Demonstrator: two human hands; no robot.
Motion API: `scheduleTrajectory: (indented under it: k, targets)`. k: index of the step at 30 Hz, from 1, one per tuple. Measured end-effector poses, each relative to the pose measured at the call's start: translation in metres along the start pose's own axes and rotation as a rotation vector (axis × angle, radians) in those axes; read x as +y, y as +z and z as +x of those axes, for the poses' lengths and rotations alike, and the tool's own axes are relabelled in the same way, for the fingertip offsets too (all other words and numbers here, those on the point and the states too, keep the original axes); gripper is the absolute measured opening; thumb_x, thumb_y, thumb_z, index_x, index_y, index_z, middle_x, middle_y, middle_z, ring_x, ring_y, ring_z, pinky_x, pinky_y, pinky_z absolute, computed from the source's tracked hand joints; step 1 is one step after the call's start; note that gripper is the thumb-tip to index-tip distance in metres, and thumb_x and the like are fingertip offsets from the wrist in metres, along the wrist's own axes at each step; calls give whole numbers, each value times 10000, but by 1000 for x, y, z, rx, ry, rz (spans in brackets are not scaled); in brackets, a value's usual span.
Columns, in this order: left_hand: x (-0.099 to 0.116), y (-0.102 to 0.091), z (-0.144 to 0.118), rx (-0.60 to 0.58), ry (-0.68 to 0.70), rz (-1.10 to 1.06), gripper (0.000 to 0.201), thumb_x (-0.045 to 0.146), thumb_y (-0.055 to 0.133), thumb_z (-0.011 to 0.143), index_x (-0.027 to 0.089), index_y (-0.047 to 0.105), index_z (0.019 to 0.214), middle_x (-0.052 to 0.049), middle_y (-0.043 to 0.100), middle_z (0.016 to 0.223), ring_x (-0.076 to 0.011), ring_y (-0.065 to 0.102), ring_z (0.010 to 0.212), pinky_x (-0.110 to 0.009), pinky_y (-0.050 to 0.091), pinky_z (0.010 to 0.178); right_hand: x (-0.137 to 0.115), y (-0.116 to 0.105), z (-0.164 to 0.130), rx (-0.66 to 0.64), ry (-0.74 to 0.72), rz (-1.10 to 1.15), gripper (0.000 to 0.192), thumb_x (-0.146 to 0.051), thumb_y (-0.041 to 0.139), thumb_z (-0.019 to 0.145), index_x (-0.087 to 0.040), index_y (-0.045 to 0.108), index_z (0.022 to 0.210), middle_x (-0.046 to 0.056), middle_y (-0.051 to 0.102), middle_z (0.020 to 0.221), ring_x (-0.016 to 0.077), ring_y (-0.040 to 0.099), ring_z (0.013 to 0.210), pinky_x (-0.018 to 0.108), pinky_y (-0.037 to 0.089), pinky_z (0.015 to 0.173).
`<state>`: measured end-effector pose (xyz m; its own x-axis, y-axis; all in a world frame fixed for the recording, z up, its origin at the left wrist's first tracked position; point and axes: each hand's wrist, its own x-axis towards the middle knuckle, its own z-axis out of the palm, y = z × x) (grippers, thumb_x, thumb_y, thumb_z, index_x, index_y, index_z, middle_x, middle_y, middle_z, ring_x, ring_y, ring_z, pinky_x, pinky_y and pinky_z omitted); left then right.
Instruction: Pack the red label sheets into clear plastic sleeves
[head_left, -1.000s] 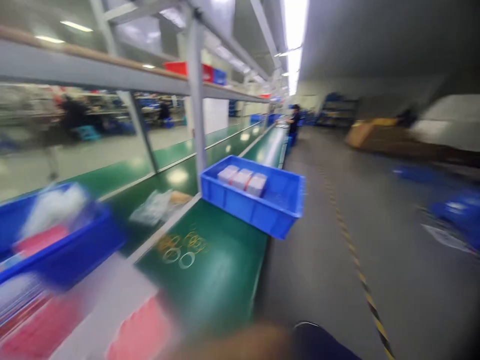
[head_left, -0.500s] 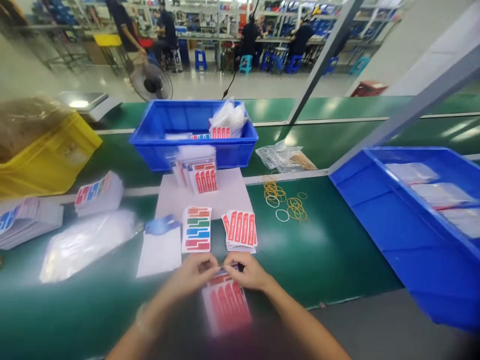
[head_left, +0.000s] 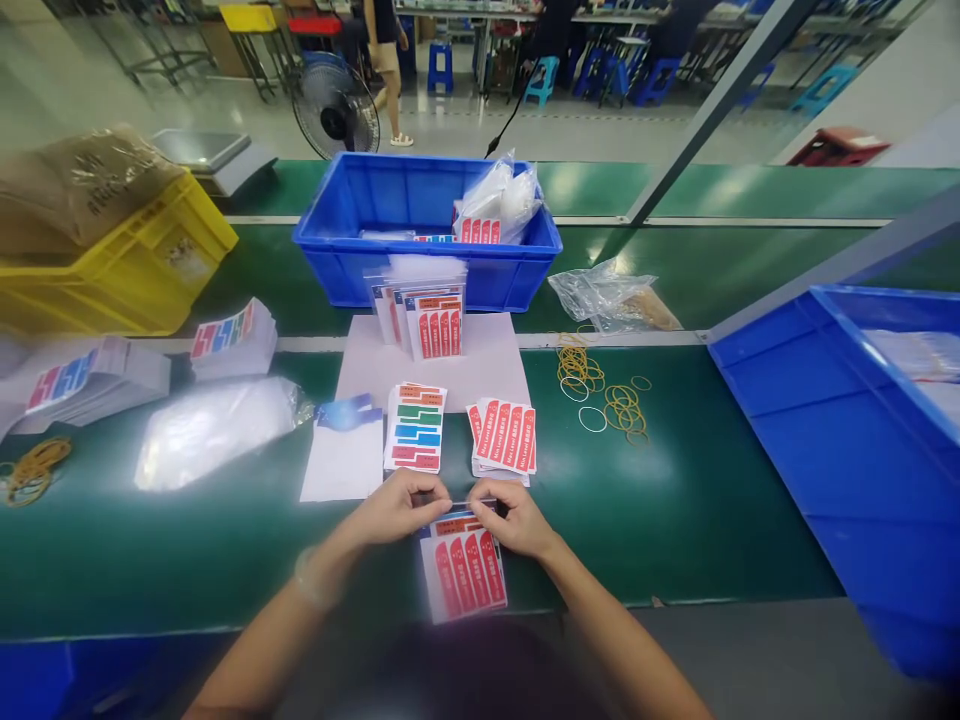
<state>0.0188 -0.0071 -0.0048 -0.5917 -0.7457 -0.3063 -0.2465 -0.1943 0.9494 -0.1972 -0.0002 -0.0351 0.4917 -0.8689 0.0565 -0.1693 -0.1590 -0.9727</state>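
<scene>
Pinching the top edge of a clear-sleeved pack of red label sheets (head_left: 463, 562) at the near edge of the green table (head_left: 675, 510), our left hand (head_left: 397, 508) and right hand (head_left: 516, 518) are both clamped on it; a red label stack (head_left: 502, 438) and a multicoloured label stack (head_left: 415, 427) lie just beyond; yellow rubber bands (head_left: 604, 395) lie scattered to the right.

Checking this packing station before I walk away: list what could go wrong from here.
1. Both hands, left hand and right hand, pinch only the top edge of the red sticker pack; it overhangs the green belt's near edge and could slip off.
2. The red sticker stack is fanned and may scatter if nudged.
3. Loose rubber bands could get swept away.
</scene>
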Motion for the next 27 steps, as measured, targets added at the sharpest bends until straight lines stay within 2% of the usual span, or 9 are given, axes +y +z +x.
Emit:
scheduleTrajectory:
  k: [6,12,16,19,21,24,26,27]
  targets:
    - [4,8,1,36,31,79,179,250,537,837,138,619,724,-1,581,660,-98,484,592,-200,350,538,1,4,0,-46,9,-15,267,-344,495,865,-172,590,684,20,593,638,138,528,591,253,404,577]
    - [9,10,2,61,94,148,186,254,530,849,146,656,764,-13,623,689,-108,523,620,-212,372,577,0,7,1,-93,34,-28,156,-270,524,842,-169,603,753,5,591,663,134,529,606,247,407,601]
    - [12,-2,-2,109,94,103,200,293,542,855,142,649,779,-23,627,704,-121,536,631,-222,392,578,-7,2,3,-277,107,-8,177,-313,583,834,-158,638,898,26,640,795,153,574,687,255,450,646]
    - [11,-23,-8,296,132,2,215,338,561,852,143,638,801,-41,644,784,-142,577,698,-239,451,628,-11,-2,2,-389,203,84,251,-375,561,866,-147,656,914,48,676,850,176,606,738,276,475,682]
    - [9,-41,-14,526,162,-7,221,363,571,844,152,637,851,-54,655,863,-161,602,765,-254,483,668,-15,-5,-1,-374,239,171,275,-395,550,876,-146,661,911,60,688,881,193,627,778,285,491,695]
    - [2,-67,-21,939,132,166,227,384,574,831,168,637,866,-48,658,876,-170,609,797,-266,492,698,-27,-13,4,-256,254,241,279,-416,574,861,-155,664,900,63,700,885,204,650,790,295,517,700]
    - [-3,-78,-24,1111,85,278,235,400,575,825,174,636,843,-31,652,818,-159,603,737,-263,485,668,-40,-23,21,-135,240,208,281,-422,579,858,-163,667,927,65,709,900,205,659,791,303,531,708]
    - [-5,-81,-25,1148,74,305,241,407,574,825,175,634,841,-26,649,802,-154,599,708,-261,481,650,-47,-29,35,-64,222,169,285,-425,583,857,-166,667,945,67,712,918,208,662,802,311,536,723]
